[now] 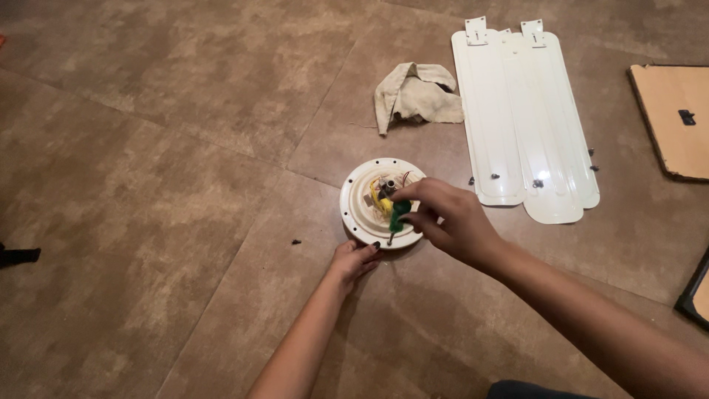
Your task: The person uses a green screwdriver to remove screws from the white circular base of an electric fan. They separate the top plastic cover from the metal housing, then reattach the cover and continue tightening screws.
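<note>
A round white fan motor housing (357, 193) lies on the brown floor, with yellow and red wires and a metal shaft showing at its middle. My right hand (449, 219) is over its right side, closed on a green-handled screwdriver (399, 216) that points down into the housing. My left hand (354, 260) rests on the floor at the housing's near rim, its fingertips touching the edge and holding nothing.
Cream fan blades (524, 118) lie stacked at the upper right, with several small dark screws (493, 176) beside them. A crumpled beige cloth (412, 94) sits behind the housing. A lone screw (296, 241) lies to the left. A wooden board (676, 118) is at the right edge.
</note>
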